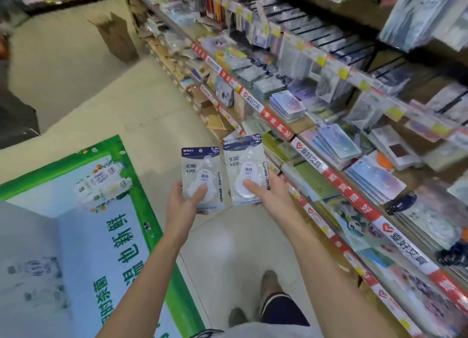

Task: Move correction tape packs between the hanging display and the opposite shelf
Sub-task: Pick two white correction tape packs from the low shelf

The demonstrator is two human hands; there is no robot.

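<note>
My left hand [182, 206] holds one correction tape pack [201, 170] upright, thumb across its clear blister and fingers behind. My right hand [269, 194] holds a second correction tape pack [244, 164] the same way, just to the right of the first. Both packs have a dark blue header card and a white dispenser inside. They hang in the air over the aisle floor, a little left of the shelf [309, 160] edge. The two packs are close but apart.
The long shelf on the right carries stacked stationery packs behind red-and-white price strips [352, 193]. Hooks with hanging packs [298, 46] run above it. A green and blue display stand [109, 236] sits at the left. A cardboard box [116, 37] stands on the floor farther down the aisle.
</note>
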